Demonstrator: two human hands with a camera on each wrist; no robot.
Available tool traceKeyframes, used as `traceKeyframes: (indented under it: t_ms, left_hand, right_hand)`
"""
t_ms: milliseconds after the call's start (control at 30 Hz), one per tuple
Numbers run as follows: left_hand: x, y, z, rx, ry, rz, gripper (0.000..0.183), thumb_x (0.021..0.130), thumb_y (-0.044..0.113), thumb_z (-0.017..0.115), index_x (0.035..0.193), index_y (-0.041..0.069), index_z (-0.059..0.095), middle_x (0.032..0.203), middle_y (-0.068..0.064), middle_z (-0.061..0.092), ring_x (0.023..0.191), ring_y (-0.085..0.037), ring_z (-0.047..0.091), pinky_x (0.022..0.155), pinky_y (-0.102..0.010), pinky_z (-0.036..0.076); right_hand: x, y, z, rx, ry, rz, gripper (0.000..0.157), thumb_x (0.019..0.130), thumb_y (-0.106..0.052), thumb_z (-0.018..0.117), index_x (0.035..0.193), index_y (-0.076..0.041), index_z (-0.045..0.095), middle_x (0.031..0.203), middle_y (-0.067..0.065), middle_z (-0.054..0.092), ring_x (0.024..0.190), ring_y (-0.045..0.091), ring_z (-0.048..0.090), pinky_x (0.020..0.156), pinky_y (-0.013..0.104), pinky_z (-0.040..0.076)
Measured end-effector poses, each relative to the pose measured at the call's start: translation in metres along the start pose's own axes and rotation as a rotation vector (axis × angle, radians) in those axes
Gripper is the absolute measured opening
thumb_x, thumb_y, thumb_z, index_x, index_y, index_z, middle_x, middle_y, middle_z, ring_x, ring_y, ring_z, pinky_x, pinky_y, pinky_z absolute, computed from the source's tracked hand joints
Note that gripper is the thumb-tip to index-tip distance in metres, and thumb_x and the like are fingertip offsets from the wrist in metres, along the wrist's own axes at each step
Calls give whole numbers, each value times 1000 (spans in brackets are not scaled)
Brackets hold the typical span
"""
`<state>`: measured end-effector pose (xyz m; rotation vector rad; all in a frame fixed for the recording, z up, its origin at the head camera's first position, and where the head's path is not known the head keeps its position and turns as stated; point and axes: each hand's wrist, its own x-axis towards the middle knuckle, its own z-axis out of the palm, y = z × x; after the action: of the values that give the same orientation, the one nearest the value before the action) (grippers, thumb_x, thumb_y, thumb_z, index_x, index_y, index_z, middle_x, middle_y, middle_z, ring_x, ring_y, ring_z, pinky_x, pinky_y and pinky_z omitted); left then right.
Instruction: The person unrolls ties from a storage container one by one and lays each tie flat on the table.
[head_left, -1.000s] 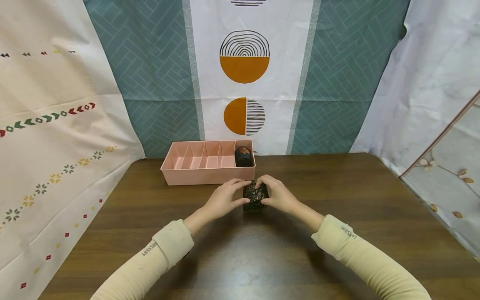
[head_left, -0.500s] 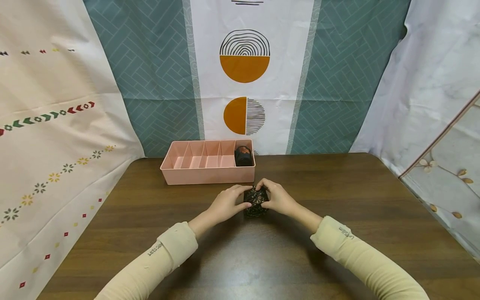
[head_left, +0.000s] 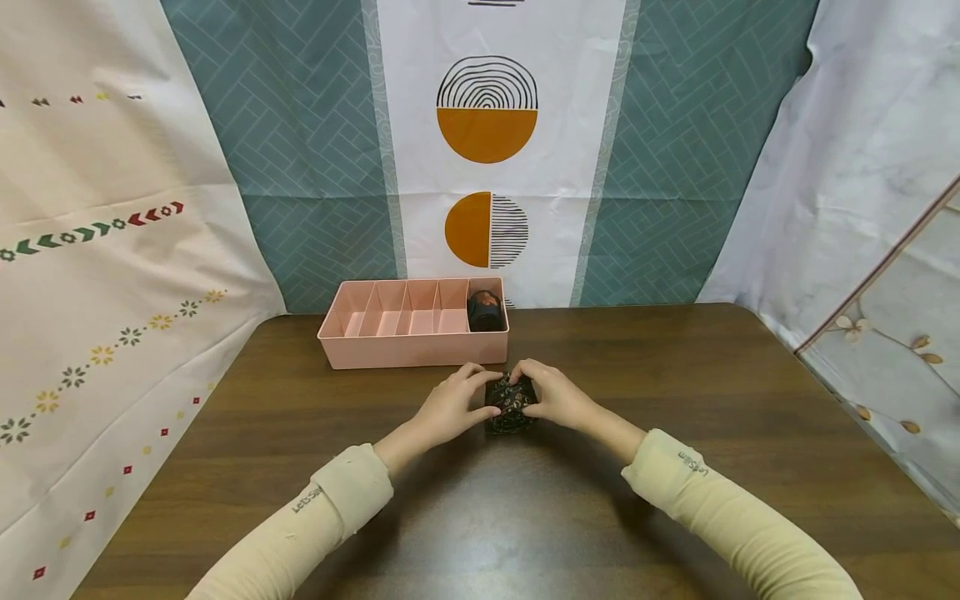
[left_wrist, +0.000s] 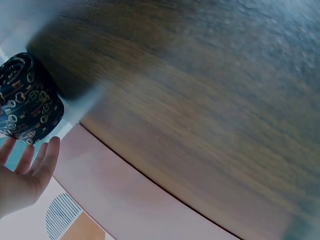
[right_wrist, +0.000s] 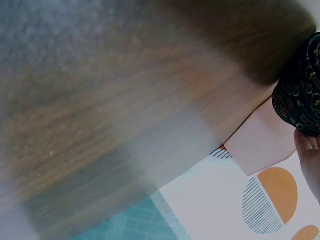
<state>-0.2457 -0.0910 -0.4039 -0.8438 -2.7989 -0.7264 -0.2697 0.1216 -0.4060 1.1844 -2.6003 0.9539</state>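
A rolled-up necktie [head_left: 511,403], black with a small light and orange pattern, stands between my two hands in front of the pink box. From its left side my left hand [head_left: 448,407] holds it with thumb and fingers; in the left wrist view, the fingertips are at the edge of the roll [left_wrist: 34,106] and its coiled end shows. My right hand [head_left: 558,398] grips the opposite side, index finger curled over the top and thumb in front. In the right wrist view, the roll [right_wrist: 300,92] is cut off by the frame edge.
Behind the hands, a pink divided box [head_left: 420,352] stands near the back of the brown wooden table [head_left: 675,400]. Its rightmost compartment contains another dark roll [head_left: 485,312] with an orange motif. Patterned cloths [head_left: 645,167] hang around the table.
Both hands and the rolled necktie have shifted slightly toward me, away from the pink box. Over the last half second they have stayed almost still, with the hold unchanged.
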Motion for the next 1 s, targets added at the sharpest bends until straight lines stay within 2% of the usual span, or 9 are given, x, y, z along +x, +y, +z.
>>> traceKeyframes:
  t_ms: [233,433,767,1000]
  left_hand:
    - [-1,-5,-1,6,-3,-1,49,84,31,71,128,14,57,128,-7,53,118,-29,52,93,-47,48]
    - [-3,-9,-3,0,-24,25,49,84,30,71,127,11,56,131,-8,54,122,-30,51,99,-47,44]
    - [-5,-16,-6,-8,-44,56,51,85,28,70,130,11,54,132,-8,54,124,-28,51,101,-47,43]
    - [-7,-22,-13,-39,-88,82,51,85,25,70,132,10,53,132,-8,54,123,-27,53,99,-47,44]
  right_hand:
    - [0,0,-1,-38,-31,-6,45,68,9,75,105,-6,53,105,10,60,89,19,54,79,37,50]
    - [0,0,-3,-43,-49,-5,49,69,8,76,111,-4,54,112,12,61,105,25,59,89,40,50]
    - [-3,5,-4,-51,-69,-42,56,69,7,76,118,-4,54,116,12,59,109,25,58,91,41,50]
    - [-4,6,-5,-74,-79,-46,54,70,6,76,120,-5,57,116,13,59,107,27,59,88,41,51]
